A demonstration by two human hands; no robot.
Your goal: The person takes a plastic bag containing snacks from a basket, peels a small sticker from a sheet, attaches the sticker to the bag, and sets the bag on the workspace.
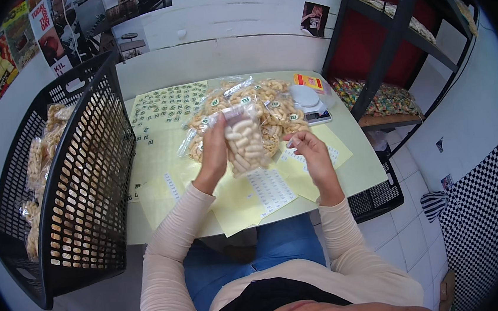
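Observation:
My left hand [214,149] grips a clear plastic bag of pale finger-shaped snacks [246,144] by its upper left edge, tilted above the table. To its right, my right hand [315,156] pinches a small white sticker [290,143] between thumb and fingertips, apart from the bag. Below the bag lies a sheet of small printed white labels [273,190] on yellow backing paper [233,205]. Another label sheet [331,153] is partly hidden behind my right hand. Just beyond the bag, a heap of bagged curly snacks [276,88] carries round green-and-white stickers.
A tall black plastic basket [86,178] with bagged snacks stands at the left. Yellow sheets with green logo stickers [173,102] cover the table's back left. A small digital scale [316,116] sits at the back right, beside a dark metal shelf [392,40]. Another black basket [377,200] is on the floor.

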